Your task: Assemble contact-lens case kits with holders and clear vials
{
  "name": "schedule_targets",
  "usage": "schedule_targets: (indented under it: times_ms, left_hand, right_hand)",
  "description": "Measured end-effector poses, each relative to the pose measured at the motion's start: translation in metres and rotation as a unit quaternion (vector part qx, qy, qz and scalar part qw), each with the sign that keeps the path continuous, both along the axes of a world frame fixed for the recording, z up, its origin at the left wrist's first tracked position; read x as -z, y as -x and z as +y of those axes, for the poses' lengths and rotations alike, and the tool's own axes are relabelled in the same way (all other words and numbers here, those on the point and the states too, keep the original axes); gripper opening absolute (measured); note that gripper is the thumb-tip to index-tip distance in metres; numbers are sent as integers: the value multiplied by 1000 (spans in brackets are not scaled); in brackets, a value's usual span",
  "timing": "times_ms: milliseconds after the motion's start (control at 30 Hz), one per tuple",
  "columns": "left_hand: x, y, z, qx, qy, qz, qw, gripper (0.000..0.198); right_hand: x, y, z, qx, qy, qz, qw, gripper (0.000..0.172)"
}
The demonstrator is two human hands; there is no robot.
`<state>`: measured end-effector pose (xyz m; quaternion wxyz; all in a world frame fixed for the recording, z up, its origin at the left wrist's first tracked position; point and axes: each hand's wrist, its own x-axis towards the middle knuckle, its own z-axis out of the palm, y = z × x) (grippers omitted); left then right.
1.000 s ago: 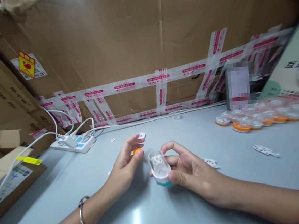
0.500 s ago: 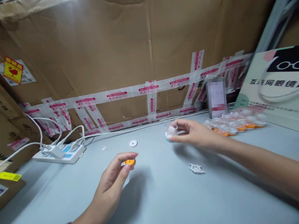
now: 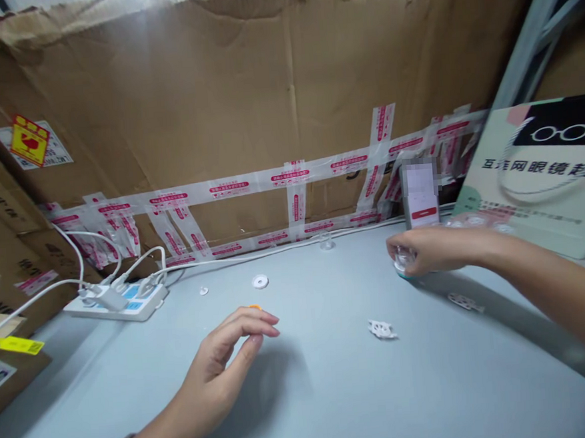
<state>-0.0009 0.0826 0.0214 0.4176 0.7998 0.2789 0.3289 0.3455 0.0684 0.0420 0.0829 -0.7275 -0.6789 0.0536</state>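
My right hand (image 3: pixel 437 249) pinches a small clear-topped container (image 3: pixel 404 262) with a teal base, low over the table near the phone. Part of it is hidden by the fingers. My left hand (image 3: pixel 235 356) hovers over the table, thumb and fingers apart, with nothing visible between them. A sliver of an orange disc (image 3: pixel 255 307) shows just behind its knuckles; most of it is hidden. Beyond that hand lie a white ring (image 3: pixel 260 282) and a tiny white piece (image 3: pixel 204 291). White openwork parts (image 3: pixel 382 329) lie between the hands and below the right forearm.
A clear cap (image 3: pixel 327 242) sits near the cable at the back. On the left is a power strip (image 3: pixel 122 299) with white plugs. A phone (image 3: pixel 421 193) leans upright, beside clear containers (image 3: pixel 478 221) and a paper bag (image 3: pixel 535 182). A large cardboard box (image 3: pixel 224 97) walls the back.
My right hand has moved right with the clear-topped container, uncovering the clear cap. My left fingers have parted; the orange disc, earlier between them, now shows behind the hand.
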Motion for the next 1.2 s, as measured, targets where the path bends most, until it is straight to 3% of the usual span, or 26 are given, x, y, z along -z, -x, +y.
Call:
schedule_targets:
  times_ms: [233, 433, 567, 667, 733, 800, 900, 967, 1067, 1200]
  left_hand:
    - [0, 1, 0, 10, -9, 5, 1000, 22]
    - [-2, 3, 2, -7, -43, 9, 999, 20]
    - [-7, 9, 13, -127, -78, -29, 988, 16]
    - [-11, 21, 35, -264, -133, -66, 953, 19]
    - [-12, 35, 56, -340, -157, -29, 927, 28]
    - [-13, 52, 77, -332, -136, 89, 929, 34]
    - [-8, 76, 102, -286, -112, 180, 934, 26]
    - [-1, 85, 111, -287, -128, 209, 926, 29]
    - [12, 85, 118, -273, -155, 233, 920, 34]
    - [24, 73, 119, -243, -187, 267, 914, 19]
  right_hand:
    - [5, -6, 9, 33, 32, -49, 998, 18]
    - [-7, 0, 11, 68, 60, -76, 993, 14]
    - [-20, 15, 8, 95, -6, -83, 992, 24]
    - [-25, 29, 5, 61, -76, -3, 995, 25]
    - [-22, 38, 3, 26, -101, 60, 993, 27]
    - [-16, 45, 1, -6, -108, 81, 991, 29]
    - [-5, 54, 1, -56, -105, 73, 990, 30]
    - [1, 60, 1, -84, -92, 70, 990, 28]
    - [6, 68, 0, -110, -70, 76, 989, 28]
    - [9, 75, -2, -133, -54, 87, 986, 27]
